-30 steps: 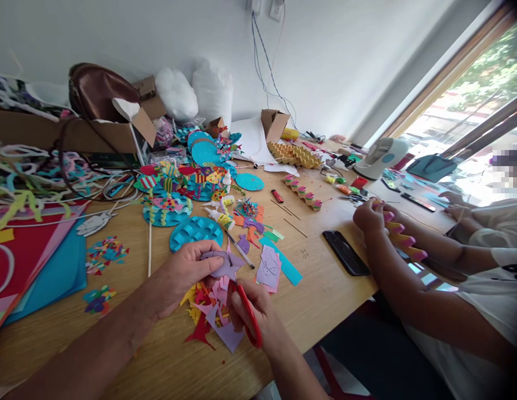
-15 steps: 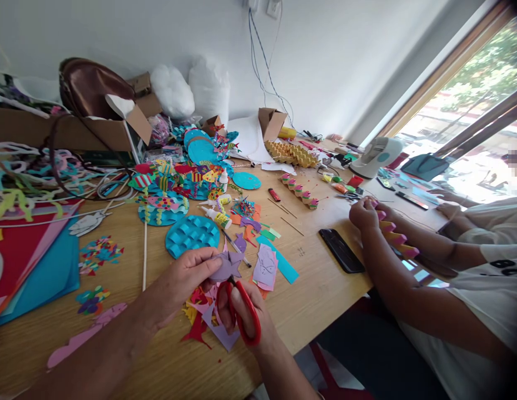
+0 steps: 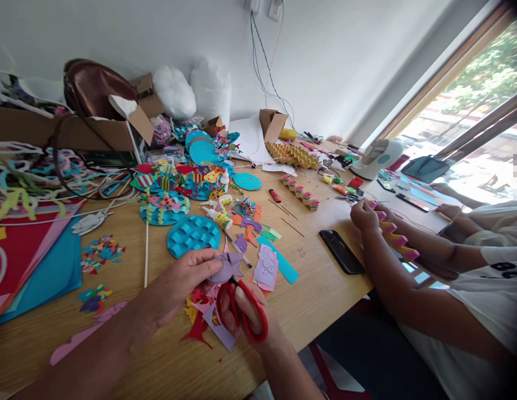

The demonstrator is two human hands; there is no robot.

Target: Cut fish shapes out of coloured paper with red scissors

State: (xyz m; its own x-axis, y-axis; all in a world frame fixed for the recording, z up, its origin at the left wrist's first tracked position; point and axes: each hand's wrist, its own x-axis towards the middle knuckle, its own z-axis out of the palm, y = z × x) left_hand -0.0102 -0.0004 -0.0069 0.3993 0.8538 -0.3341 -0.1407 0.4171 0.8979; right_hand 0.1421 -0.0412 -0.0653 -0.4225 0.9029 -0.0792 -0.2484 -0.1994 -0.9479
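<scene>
Between the thumb and fingers of my left hand (image 3: 194, 273) is a purple paper fish (image 3: 223, 269), its tail pointing right. My right hand (image 3: 253, 311) has its fingers through the loops of red-handled scissors (image 3: 255, 318). The scissor blades meet the lower edge of the fish near its tail; their tips are hidden by the paper. Beneath both hands lie paper scraps (image 3: 216, 328) in purple, red, yellow and pink. Just beyond the fish, a smaller purple paper fish (image 3: 241, 243) rests beside a pen (image 3: 237, 250).
A blue wavy paper disc (image 3: 193, 236) and glue bottles (image 3: 220, 218) lie ahead. To the right are a black phone (image 3: 341, 251) and a co-worker's hands (image 3: 365, 215) on a pink-and-yellow carton strip (image 3: 393, 233). Coloured sheets (image 3: 66, 272) lie at the left.
The scissor handles have spread wider apart, with the right loop moving outward. My left hand still holds the fish in nearly the same place.
</scene>
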